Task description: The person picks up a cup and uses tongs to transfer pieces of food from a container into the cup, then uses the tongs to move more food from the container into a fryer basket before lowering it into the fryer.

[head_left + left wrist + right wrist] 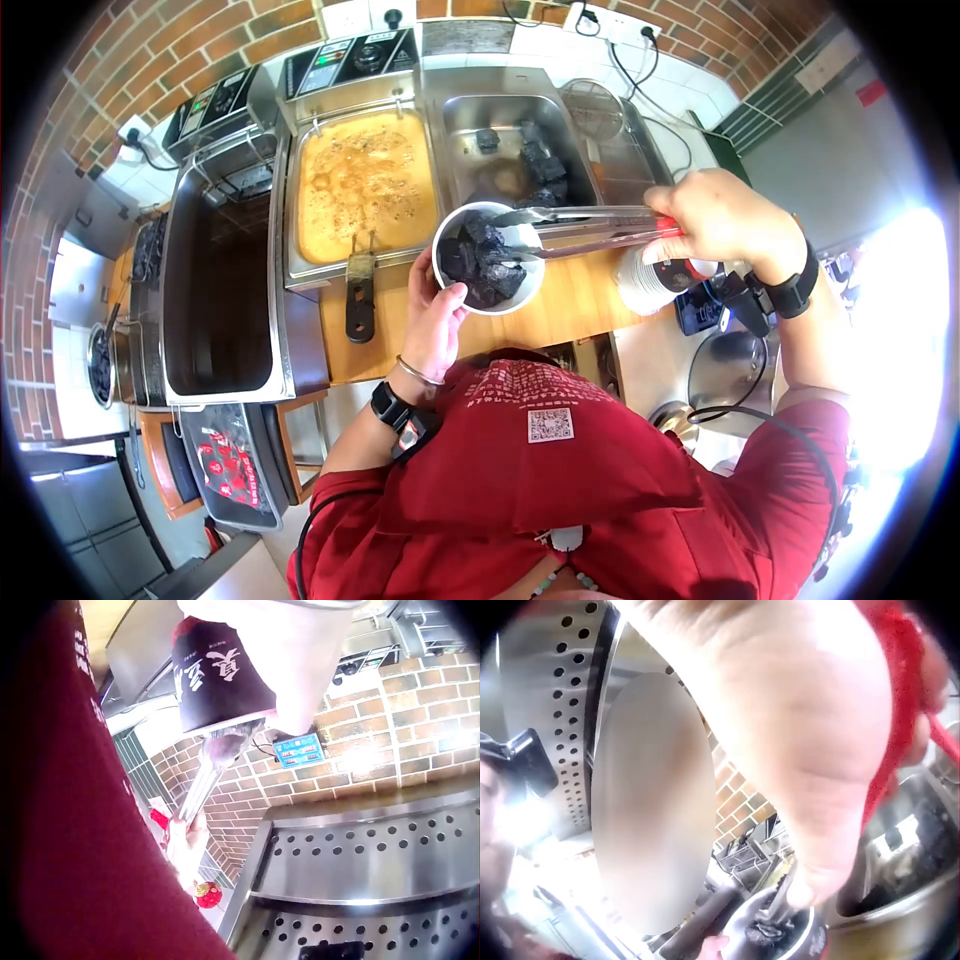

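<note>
My left hand [436, 325] grips a paper cup [528, 284], white inside with a dark printed outside, and tilts its mouth toward the head camera. Black tofu chunks [483, 255] fill much of the cup. In my right hand [722, 222] is a pair of metal tongs [600, 213] with red grips, their tips inside the cup among the chunks. Just beyond the cup, a steel basin [465, 120] holds more black chunks [543, 160], mostly along its right side. The left wrist view shows white characters on the cup's wall [217, 675].
Left of the basin stands a fryer of foamy yellow oil [365, 180], then one with dark contents [220, 290]. A black-handled tool [360, 300] hangs over the wooden counter [575, 300]. Stacked cups [643, 285] sit beneath my right hand. A wire strainer [592, 110] lies beyond.
</note>
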`<state>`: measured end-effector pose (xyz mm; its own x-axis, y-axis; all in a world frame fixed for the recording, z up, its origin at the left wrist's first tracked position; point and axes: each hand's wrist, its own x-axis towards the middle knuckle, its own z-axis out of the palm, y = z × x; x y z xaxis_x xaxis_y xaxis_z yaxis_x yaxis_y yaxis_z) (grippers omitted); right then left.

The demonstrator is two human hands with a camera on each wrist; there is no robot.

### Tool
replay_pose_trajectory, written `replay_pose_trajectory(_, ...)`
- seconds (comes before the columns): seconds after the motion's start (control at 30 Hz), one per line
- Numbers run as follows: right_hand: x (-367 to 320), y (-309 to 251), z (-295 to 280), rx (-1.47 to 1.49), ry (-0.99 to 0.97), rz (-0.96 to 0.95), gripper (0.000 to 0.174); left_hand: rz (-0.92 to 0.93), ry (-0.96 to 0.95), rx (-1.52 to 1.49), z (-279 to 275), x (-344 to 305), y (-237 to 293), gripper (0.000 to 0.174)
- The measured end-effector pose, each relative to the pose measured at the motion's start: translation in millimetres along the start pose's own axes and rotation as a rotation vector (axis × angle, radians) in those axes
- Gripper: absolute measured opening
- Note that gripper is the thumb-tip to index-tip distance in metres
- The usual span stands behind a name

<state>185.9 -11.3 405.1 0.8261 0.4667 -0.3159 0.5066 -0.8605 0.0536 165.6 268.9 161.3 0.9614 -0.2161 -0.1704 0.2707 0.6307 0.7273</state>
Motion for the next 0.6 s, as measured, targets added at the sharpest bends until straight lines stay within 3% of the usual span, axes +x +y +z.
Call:
replay_pose_trajectory(0.1, -13.6, 1.6, -14.0, 0.006, -0.096, 0.042, 0.058, -0.055, -0.096, -0.155, -14.0, 3.3, -2.7, 0.058)
replay_pose_trajectory(0.27, -18.5, 3.0, -17.5, 0.013, -0.055, 0.085, 0.059, -0.095, 0.011, -0.197, -17.4, 0.5, -2.7, 0.053)
replay_pose_trajectory(0.33, -11.4, 3.0, -8.6, 0.046, 0.056, 0.090, 0.060, -0.124, -0.004, -0.221, -21.7, -1.1, -3.9, 0.054)
replay_pose_trajectory(0.5, 13.6, 36.5, 1.3, -0.002, 0.099, 0.124, 0.055, -0.177, -0.074, -0.196, -30.5, -15.1, 2.8, 0.056)
replay_pose_trajectory(0.6, 51.8, 57.2, 27.1, -0.128, 0.018, 0.193, 0.054, -0.175, -0.076, -0.182, -43.3, -26.5, 4.2, 0.061)
